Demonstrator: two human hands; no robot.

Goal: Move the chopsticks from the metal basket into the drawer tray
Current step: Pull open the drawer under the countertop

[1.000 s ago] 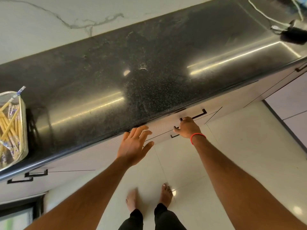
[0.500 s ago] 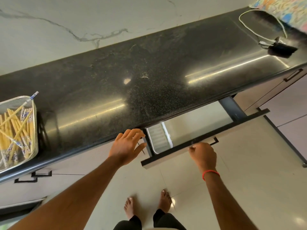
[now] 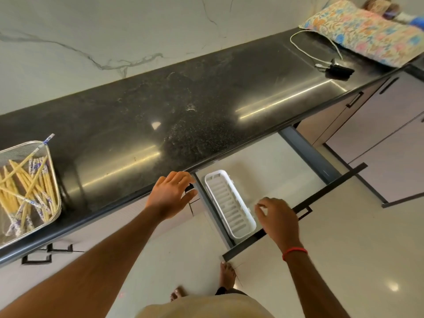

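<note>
- The chopsticks [image 3: 27,180], yellow with blue-patterned ends, lie heaped and crossed in the metal basket [image 3: 57,191] at the 9 o'clock edge of the view; one stick pokes over the rim toward 1 o'clock.
- The basket sits on the black countertop [image 3: 183,106], close to its front edge.
- The drawer [image 3: 275,168] stands pulled out under the counter, at about 4 o'clock from the view's centre.
- A white slotted tray [image 3: 229,203] lies at the drawer's 9 o'clock end, with no chopsticks in it.
- The left hand [image 3: 171,195] rests at the counter's front edge, just beside the tray's 9 o'clock side, fingers straight and slightly spread, holding nothing.
- The right hand [image 3: 278,220], with a red band [image 3: 294,251] at the wrist, hovers over the drawer's front panel at the tray's 3 o'clock side, fingers loosely bent and apart, with nothing in them.
- A white cable [image 3: 316,47] and a floral cloth [image 3: 367,33] lie on the counter toward 1 o'clock.
</note>
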